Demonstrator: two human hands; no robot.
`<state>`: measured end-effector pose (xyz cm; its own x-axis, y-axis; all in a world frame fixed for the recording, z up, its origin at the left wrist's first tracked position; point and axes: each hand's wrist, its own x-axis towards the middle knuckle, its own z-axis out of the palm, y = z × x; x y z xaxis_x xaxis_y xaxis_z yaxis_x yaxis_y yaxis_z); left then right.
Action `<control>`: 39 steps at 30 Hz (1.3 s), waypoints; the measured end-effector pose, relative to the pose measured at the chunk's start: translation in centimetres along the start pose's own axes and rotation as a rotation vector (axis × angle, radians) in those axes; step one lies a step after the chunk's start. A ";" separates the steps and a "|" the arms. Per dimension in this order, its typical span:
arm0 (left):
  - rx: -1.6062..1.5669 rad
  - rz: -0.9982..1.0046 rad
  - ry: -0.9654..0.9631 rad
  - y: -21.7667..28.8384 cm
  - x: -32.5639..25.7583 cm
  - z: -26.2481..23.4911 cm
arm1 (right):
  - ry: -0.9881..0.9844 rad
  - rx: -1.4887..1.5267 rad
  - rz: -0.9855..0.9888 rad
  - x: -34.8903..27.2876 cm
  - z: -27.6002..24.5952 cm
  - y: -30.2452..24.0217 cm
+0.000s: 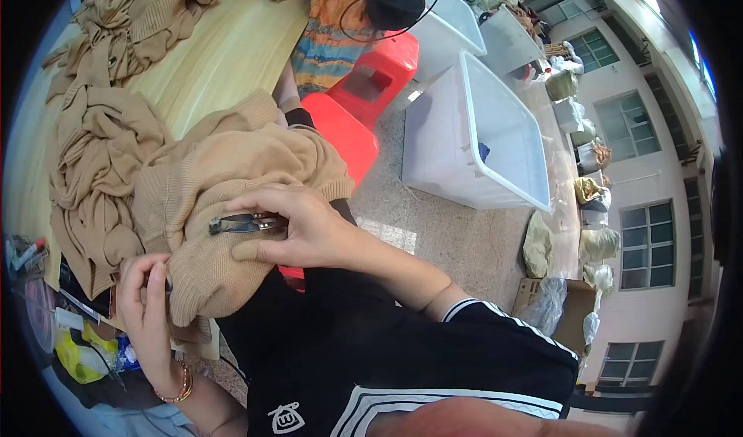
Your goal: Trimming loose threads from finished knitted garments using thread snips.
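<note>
A tan knitted sweater [240,155] lies bunched over my lap and the table's edge. My right hand [309,228] is closed around a pair of small metal thread snips [246,223], their tips pointing left over the knit. At the sweater's near left edge, my left hand [145,302] pinches the fabric between thumb and fingers. A small dark spot shows by its fingertips, too small to name. My hands are apart, with a stretch of knit between them.
More tan knitwear [104,143] is heaped on the wooden table [224,46]. Red plastic stools [352,139] stand beside my lap, with a person in patterned orange clothing beyond. White plastic bins [441,135] and an open cardboard box [569,313] are to the right.
</note>
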<state>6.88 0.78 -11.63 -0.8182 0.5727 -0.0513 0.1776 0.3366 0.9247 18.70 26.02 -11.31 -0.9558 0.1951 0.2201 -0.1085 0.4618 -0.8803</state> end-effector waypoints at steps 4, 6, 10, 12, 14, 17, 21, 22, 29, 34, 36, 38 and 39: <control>-0.320 -0.148 -0.150 -1.4 -1.1 -1.1 | -0.087 0.019 0.114 0.0 -0.3 0.6; -0.315 -0.144 -0.120 -1.2 -1.4 -1.2 | -0.109 0.104 0.207 0.0 -0.8 0.7; -0.298 0.005 -0.063 1.9 -0.9 -1.2 | -0.041 0.129 0.243 -0.5 -2.2 -0.7; -0.283 0.052 -0.054 4.1 -1.0 -0.7 | 0.025 0.257 0.239 -0.5 -3.5 -1.8; -0.304 0.118 -0.064 5.3 -0.1 1.5 | 0.104 0.055 0.210 -1.4 -5.8 -1.0; -0.223 0.153 -0.110 4.8 -0.3 2.0 | 0.054 0.079 0.169 -1.8 -6.3 0.2; -0.177 0.161 -0.034 3.3 -1.0 2.8 | -0.038 0.015 0.214 -2.9 -4.8 1.2; -0.234 0.188 0.007 3.2 -1.0 3.0 | -0.022 0.106 0.194 -2.9 -4.5 0.9; 0.053 0.317 0.249 4.1 -0.5 3.4 | 0.026 0.001 0.018 -2.4 -3.6 -2.1; 0.365 0.461 0.356 5.9 -1.3 4.8 | -0.038 -0.127 0.066 -1.7 -1.9 -2.7; 0.345 0.428 0.283 6.2 -0.6 5.4 | -0.174 -0.120 0.163 0.1 -3.3 -5.1; 0.368 0.401 0.315 5.8 -0.9 5.4 | -0.114 -0.041 -0.164 0.0 -2.3 -2.9; 0.383 0.374 0.346 5.6 -1.0 5.4 | -0.114 -0.034 -0.168 0.0 -2.3 -2.9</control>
<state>11.66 6.11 -8.40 -0.7807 0.4502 0.4334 0.6164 0.4409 0.6524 19.66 26.66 -7.85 -0.9500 0.0150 0.3118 -0.2611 0.5091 -0.8201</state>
